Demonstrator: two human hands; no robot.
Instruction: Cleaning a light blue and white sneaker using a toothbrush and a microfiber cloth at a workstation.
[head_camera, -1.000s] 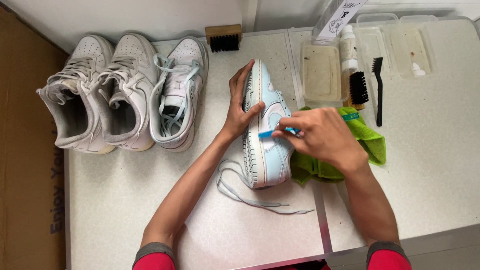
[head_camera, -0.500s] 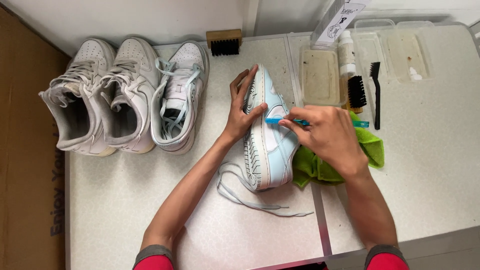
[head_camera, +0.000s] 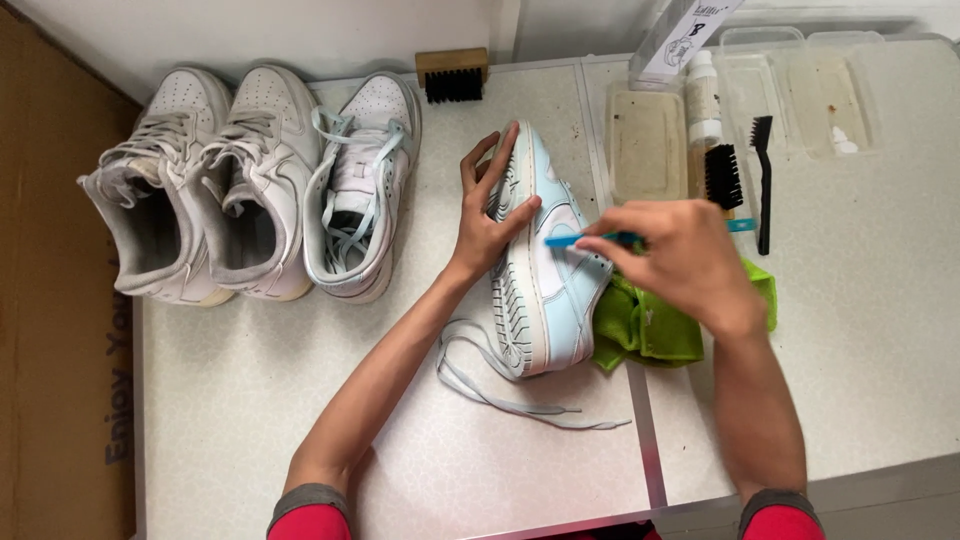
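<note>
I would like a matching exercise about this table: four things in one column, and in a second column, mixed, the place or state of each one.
Things:
1. light blue shoe
2. green cloth
3. wooden brush
4. white bottle

Places or states:
A. at the far edge of the table, bristles facing the person
B. on its side, held by the left hand
C. crumpled under the right hand, beside the shoe
D. lying between clear plastic trays

Pairs: 1-B, 2-C, 3-A, 4-D
</note>
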